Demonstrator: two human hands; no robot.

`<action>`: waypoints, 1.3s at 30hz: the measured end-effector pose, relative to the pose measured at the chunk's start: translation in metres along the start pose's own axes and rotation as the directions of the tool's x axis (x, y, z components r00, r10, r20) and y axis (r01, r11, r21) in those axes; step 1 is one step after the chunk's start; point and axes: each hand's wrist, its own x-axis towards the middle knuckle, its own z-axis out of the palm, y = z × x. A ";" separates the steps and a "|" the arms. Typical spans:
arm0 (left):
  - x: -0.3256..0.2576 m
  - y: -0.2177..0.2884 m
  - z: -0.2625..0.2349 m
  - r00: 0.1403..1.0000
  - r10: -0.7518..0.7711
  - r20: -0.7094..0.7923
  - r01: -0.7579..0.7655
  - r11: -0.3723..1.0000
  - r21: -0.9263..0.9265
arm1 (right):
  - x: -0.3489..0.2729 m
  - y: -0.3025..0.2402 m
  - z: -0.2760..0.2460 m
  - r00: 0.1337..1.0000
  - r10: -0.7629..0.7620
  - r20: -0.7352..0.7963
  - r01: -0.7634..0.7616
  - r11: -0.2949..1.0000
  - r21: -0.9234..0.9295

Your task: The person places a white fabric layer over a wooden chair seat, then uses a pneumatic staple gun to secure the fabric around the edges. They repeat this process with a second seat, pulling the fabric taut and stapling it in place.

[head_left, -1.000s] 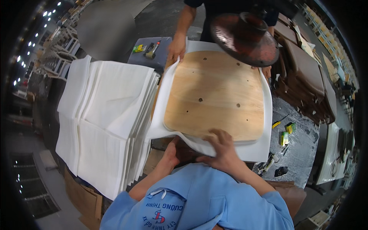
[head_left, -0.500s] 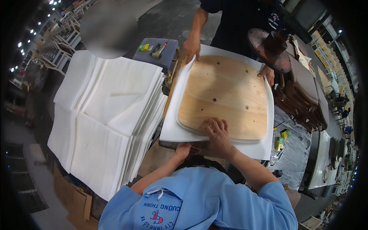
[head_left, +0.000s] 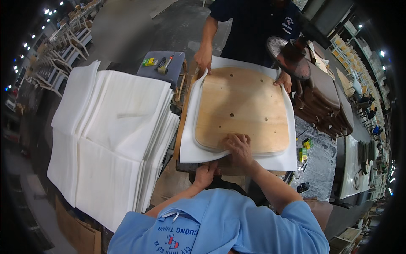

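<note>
Grip half-curled, the right hand (head_left: pixel 240 150) now rests on the wooden board (head_left: pixel 247 101), the white sheet (head_left: pixel 277 164) flatter, seemingly steadied; left hand (head_left: pixel 205 175) just below. I can't tell either's hold.

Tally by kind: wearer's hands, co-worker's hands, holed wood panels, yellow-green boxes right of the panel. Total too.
Wearer's left hand and right hand: 2
Co-worker's hands: 2
Holed wood panel: 1
Yellow-green boxes, right of panel: 2
Total: 7
</note>
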 end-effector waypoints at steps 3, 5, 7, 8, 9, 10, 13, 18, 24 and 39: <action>0.008 0.003 -0.005 0.991 0.021 0.136 -0.045 0.983 0.178 | -0.005 0.002 -0.003 1.000 0.014 -0.002 -0.014 1.000 -0.014; 0.013 0.005 -0.001 0.985 0.050 0.165 -0.073 0.988 0.136 | -0.012 0.007 -0.006 1.000 0.028 -0.010 -0.029 0.998 -0.053; 0.015 0.000 -0.003 0.978 0.046 0.202 -0.045 0.999 -0.009 | -0.012 0.002 -0.011 1.000 0.025 0.015 -0.026 0.999 0.027; 0.019 -0.010 -0.004 0.961 -0.086 0.264 0.201 0.871 -0.447 | -0.003 -0.004 -0.016 1.000 0.000 0.020 -0.001 0.997 0.072; 0.020 -0.011 -0.008 0.929 -0.134 0.345 0.318 0.765 -0.560 | -0.007 -0.003 -0.022 0.998 0.011 0.063 -0.018 0.994 0.110; 0.024 -0.018 -0.021 0.892 -0.145 0.427 0.381 0.750 -0.541 | -0.005 -0.005 -0.030 0.995 0.001 0.099 -0.017 0.987 0.162; 0.015 -0.021 -0.078 0.888 -0.187 0.420 0.458 0.442 -0.772 | -0.024 0.018 -0.057 0.973 0.148 0.179 -0.201 0.920 0.335; 0.063 0.015 -0.170 0.967 -0.205 0.154 0.252 0.661 -0.707 | -0.110 0.188 -0.122 0.560 0.785 -0.264 -0.578 0.599 0.554; 0.136 0.052 -0.152 0.983 -0.172 -0.065 0.134 0.912 -0.388 | -0.157 0.276 -0.102 0.272 0.889 0.367 -0.751 -0.043 0.659; 0.130 0.062 -0.127 0.944 -0.302 -0.134 0.268 0.937 -0.223 | -0.144 0.248 -0.107 0.274 0.913 0.302 -0.948 0.205 0.243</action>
